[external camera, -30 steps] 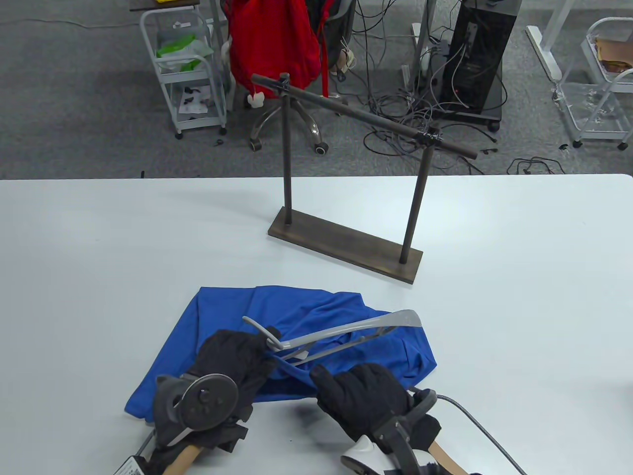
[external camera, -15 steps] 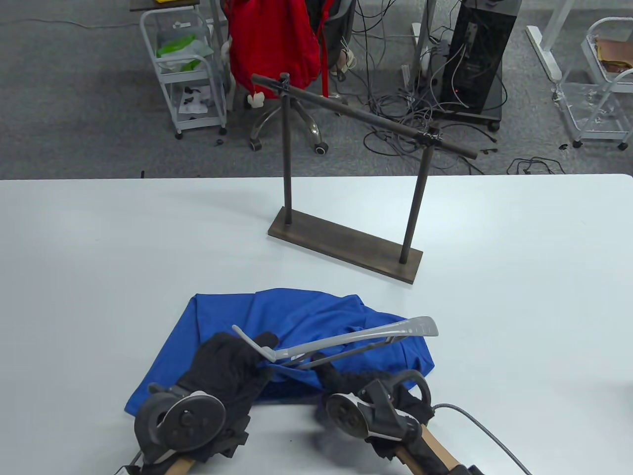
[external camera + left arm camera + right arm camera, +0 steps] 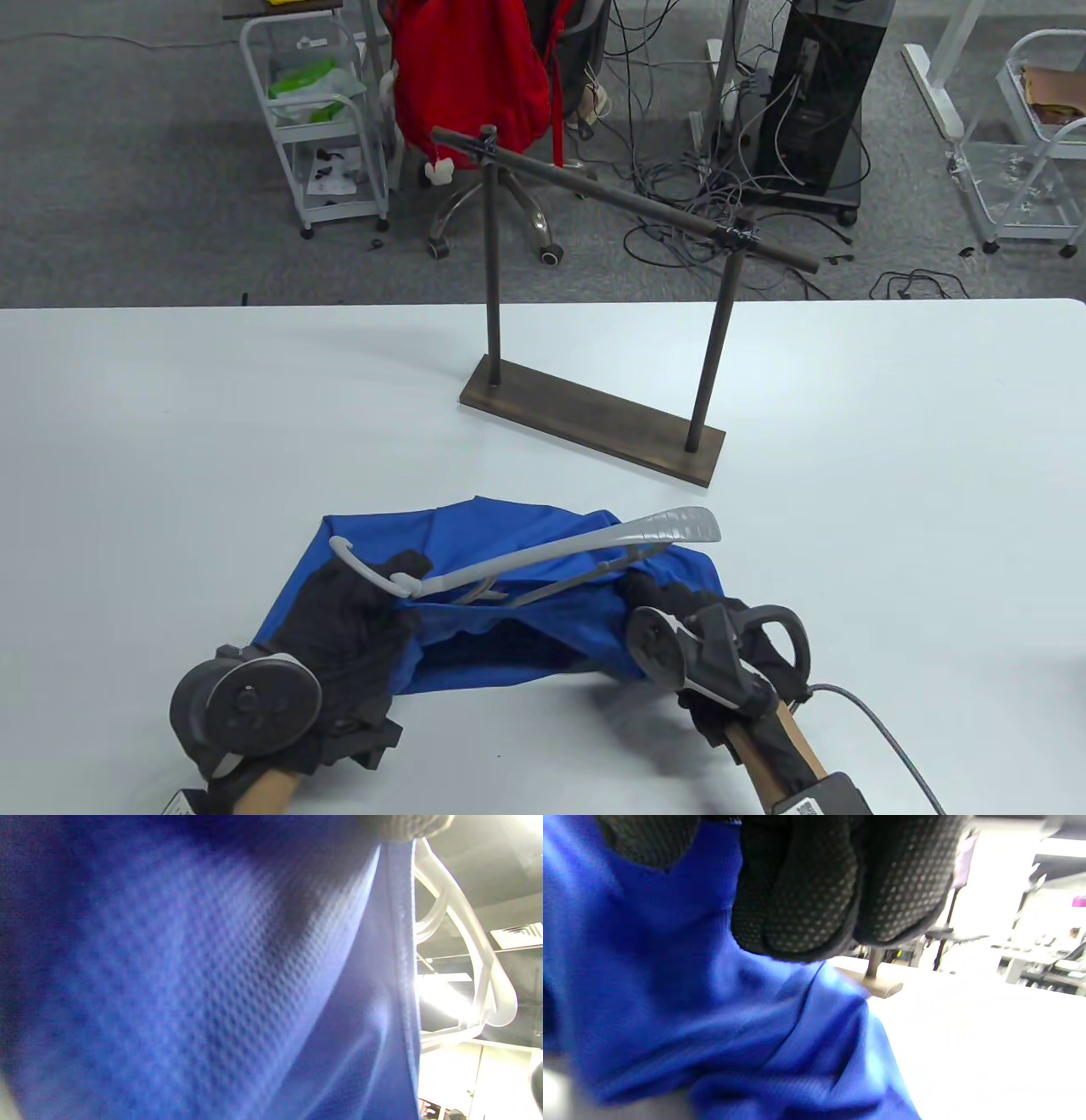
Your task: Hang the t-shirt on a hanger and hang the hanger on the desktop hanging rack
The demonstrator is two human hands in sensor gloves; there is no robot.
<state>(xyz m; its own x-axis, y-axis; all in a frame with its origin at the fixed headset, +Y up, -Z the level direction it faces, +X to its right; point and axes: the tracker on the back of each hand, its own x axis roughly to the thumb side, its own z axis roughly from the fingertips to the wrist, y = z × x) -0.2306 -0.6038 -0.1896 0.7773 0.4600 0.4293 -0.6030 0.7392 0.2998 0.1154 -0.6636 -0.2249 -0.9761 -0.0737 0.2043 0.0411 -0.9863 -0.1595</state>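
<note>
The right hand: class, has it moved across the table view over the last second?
Yes. The right hand has moved rightward along the t-shirt, ending nearer below the rack base's right end.

No text, brand, number or sign can be read in any view; small white labels at the wrists in the table view are too blurred to make out.

- We see blue mesh t-shirt fabric [image 3: 203, 984] filling most of the frame, blurred and close.
- Along its hemmed edge at right, we see a pale hanger [image 3: 475, 955], backlit by ceiling lights [image 3: 441, 997].
</note>
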